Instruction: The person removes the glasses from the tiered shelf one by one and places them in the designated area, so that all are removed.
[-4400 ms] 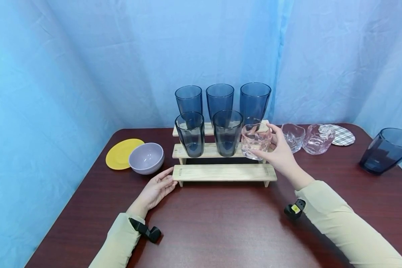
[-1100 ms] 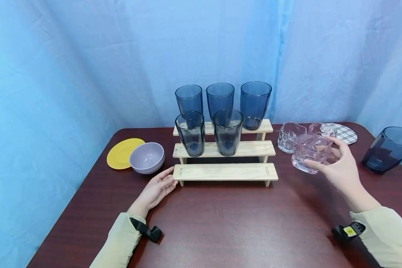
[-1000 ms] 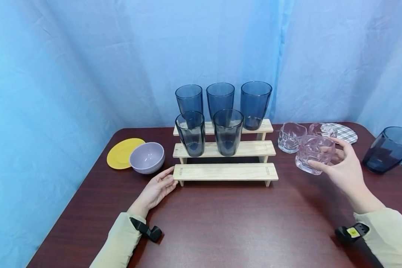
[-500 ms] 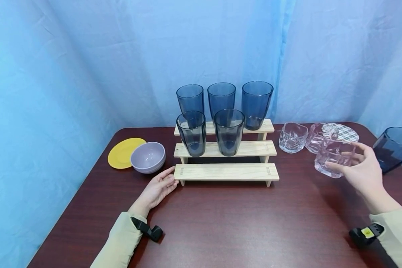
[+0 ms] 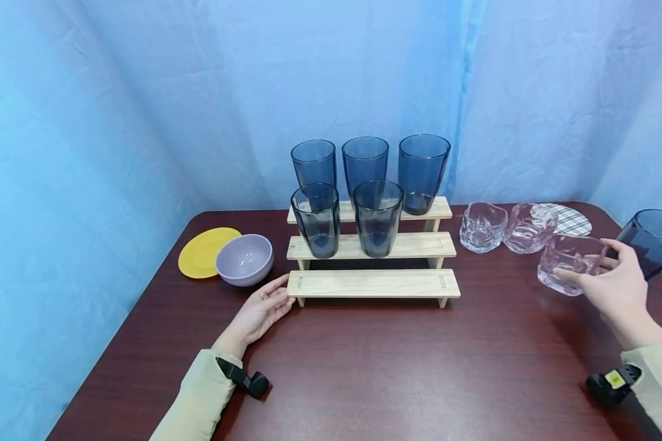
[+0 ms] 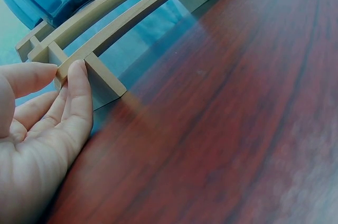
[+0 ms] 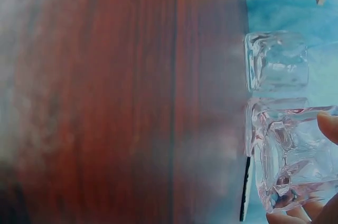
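Tumbler [image 5: 574, 262]: pinkish clear glass, rippled walls, right of frame
Right hand [image 5: 619, 289]: fingers curled round tumbler
Rack [image 5: 372, 283]: pale wood, three flat tiers, frame centre
Left hand [image 5: 259, 311]: thumb and finger pinching rack's end, left of centre

The right-hand grip [image 5: 618, 288] holds a pinkish glass tumbler [image 5: 567, 263] over the tabletop [image 5: 375, 367], while the left-hand grip [image 5: 258, 315] pinches the lowest tier of a wooden stand [image 5: 372, 283] bearing five smoky-blue drinking glasses [image 5: 378, 226].
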A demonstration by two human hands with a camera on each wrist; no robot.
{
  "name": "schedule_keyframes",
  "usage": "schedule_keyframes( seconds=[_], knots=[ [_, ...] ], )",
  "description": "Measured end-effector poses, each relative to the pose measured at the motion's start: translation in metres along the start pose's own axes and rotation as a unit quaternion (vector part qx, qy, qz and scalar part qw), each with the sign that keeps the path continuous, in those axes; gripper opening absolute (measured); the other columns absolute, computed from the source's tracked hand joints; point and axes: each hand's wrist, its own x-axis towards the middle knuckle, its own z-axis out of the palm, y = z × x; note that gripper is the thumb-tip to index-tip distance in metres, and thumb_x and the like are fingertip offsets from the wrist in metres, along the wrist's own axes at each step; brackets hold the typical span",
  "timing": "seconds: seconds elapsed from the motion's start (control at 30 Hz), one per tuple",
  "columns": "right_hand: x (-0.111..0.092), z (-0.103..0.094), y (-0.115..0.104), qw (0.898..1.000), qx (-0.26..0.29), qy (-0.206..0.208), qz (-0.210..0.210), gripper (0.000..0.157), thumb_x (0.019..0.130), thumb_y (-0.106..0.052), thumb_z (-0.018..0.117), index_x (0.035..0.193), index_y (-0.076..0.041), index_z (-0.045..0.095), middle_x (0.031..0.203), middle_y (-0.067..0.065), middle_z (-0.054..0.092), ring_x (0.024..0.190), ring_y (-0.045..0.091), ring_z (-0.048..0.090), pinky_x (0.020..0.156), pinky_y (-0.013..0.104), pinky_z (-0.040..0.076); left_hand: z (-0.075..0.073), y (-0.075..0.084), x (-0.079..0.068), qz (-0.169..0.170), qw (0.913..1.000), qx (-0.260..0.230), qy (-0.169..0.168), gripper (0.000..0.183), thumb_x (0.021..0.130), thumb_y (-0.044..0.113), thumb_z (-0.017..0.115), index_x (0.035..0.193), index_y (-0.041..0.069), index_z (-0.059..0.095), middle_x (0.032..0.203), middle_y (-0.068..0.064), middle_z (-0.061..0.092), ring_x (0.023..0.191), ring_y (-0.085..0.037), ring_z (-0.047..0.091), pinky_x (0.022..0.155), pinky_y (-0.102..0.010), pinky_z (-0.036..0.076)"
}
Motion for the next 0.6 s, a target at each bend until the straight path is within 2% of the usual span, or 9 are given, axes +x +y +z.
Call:
schedule_keyframes(
  seconds=[0.07,0.13,0.17,0.23,0.3,0.4,0.43,0.5,0.6],
  knots=[
    [0.006,0.002,0.007,1.0,-0.011,0.004,0.0,0.1,0.077,-0.049,0.072,0.152,-0.026,0.01,0.15,0.023,0.031,0.127,0.04,0.037,0.082,0.035,0.054,0.0,0.0,0.0,0.001,1.0,0.001,0.0,0.059,0.099,-0.003,0.039,0.15,-0.001,0.01,0.095,0.002,0.054,0.083,-0.004,0.062,0.081,-0.016,0.051],
    [0.011,0.003,0.013,1.0,-0.009,0.003,0.002,0.1,0.078,-0.049,0.071,0.152,-0.027,0.009,0.15,0.023,0.029,0.128,0.04,0.037,0.082,0.036,0.055,0.0,-0.001,0.0,0.0,1.0,0.001,0.001,0.059,0.099,-0.003,0.039,0.15,-0.001,0.01,0.096,0.002,0.054,0.083,-0.004,0.062,0.081,-0.015,0.051],
    [0.014,0.003,0.016,1.0,-0.003,0.002,0.002,0.1,0.078,-0.048,0.072,0.152,-0.026,0.009,0.15,0.023,0.029,0.129,0.041,0.036,0.088,0.043,0.053,0.0,-0.001,0.0,0.001,1.0,0.002,0.001,0.059,0.099,-0.003,0.039,0.15,-0.002,0.01,0.097,0.002,0.053,0.083,-0.004,0.062,0.081,-0.015,0.051],
    [0.021,0.005,0.024,1.0,-0.007,0.007,0.002,0.101,0.076,-0.049,0.073,0.152,-0.026,0.01,0.149,0.022,0.032,0.129,0.039,0.037,0.079,0.028,0.054,0.0,-0.001,0.0,0.001,1.0,0.003,0.002,0.059,0.099,-0.003,0.039,0.15,-0.001,0.011,0.097,0.002,0.054,0.083,-0.004,0.062,0.08,-0.015,0.051],
    [0.027,0.007,0.032,1.0,-0.007,0.01,0.0,0.102,0.075,-0.05,0.074,0.152,-0.028,0.011,0.148,0.022,0.034,0.129,0.039,0.038,0.084,0.034,0.053,0.0,-0.001,0.0,0.001,1.0,0.004,0.003,0.059,0.099,-0.002,0.04,0.15,-0.001,0.011,0.096,0.003,0.054,0.083,-0.003,0.062,0.081,-0.015,0.051],
    [0.034,0.009,0.04,0.999,-0.029,0.018,0.0,0.103,0.073,-0.056,0.073,0.151,-0.032,0.011,0.148,0.022,0.035,0.128,0.038,0.039,0.082,0.031,0.053,0.0,-0.001,0.0,0.0,1.0,0.006,0.005,0.059,0.099,-0.002,0.04,0.15,-0.001,0.012,0.096,0.003,0.054,0.083,-0.004,0.062,0.081,-0.016,0.051],
    [0.034,0.008,0.039,1.0,-0.019,0.014,0.004,0.103,0.073,-0.055,0.073,0.151,-0.031,0.011,0.149,0.022,0.033,0.129,0.039,0.038,0.089,0.04,0.051,0.0,-0.001,0.0,0.0,1.0,0.006,0.005,0.059,0.099,-0.002,0.039,0.15,0.0,0.012,0.096,0.003,0.054,0.083,-0.003,0.062,0.081,-0.015,0.051],
    [0.031,0.005,0.033,1.0,-0.012,0.007,0.011,0.101,0.075,-0.053,0.072,0.152,-0.027,0.011,0.15,0.024,0.029,0.13,0.041,0.036,0.092,0.047,0.049,-0.001,-0.001,0.0,0.0,0.9999,0.009,0.005,0.058,0.099,-0.002,0.039,0.15,0.0,0.012,0.097,0.003,0.054,0.084,-0.003,0.061,0.081,-0.015,0.051],
    [0.018,-0.001,0.016,1.0,-0.001,-0.007,0.02,0.101,0.079,-0.048,0.071,0.153,-0.018,0.01,0.151,0.026,0.026,0.131,0.043,0.034,0.092,0.045,0.05,-0.001,-0.001,0.0,0.001,0.9999,0.012,0.003,0.057,0.099,-0.002,0.038,0.15,0.0,0.012,0.097,0.003,0.054,0.084,-0.003,0.061,0.081,-0.015,0.051]
  ],
)
